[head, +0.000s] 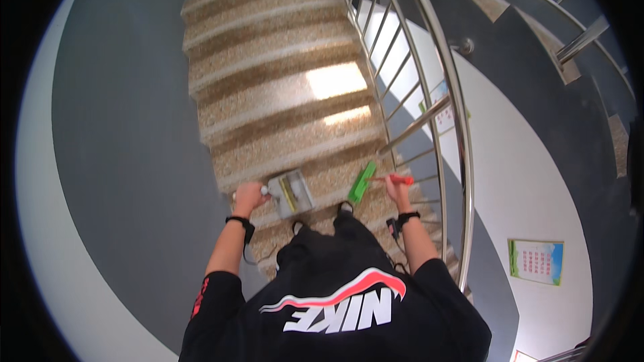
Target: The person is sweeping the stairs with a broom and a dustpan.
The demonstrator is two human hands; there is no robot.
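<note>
My left hand [250,198] grips the handle of a grey dustpan [303,192], whose pan reaches out to the right of my fist. A yellowish strip [288,194] crosses the pan; what it is exactly I cannot tell. In my right hand [398,192] is the red handle [401,179] of a broom with a green head [362,182]. That head is over a speckled stone step, close to the railing side and just ahead of my shoe [346,206]. Whether its bristles touch the step cannot be seen.
Speckled stone stairs [282,93] rise ahead of me, with bright sunlight on one step. A stainless steel railing [465,171] runs along the right. The wall [126,110] at the left is grey below and white beyond. Past the railing, a poster [536,262] with writing hangs on the wall.
</note>
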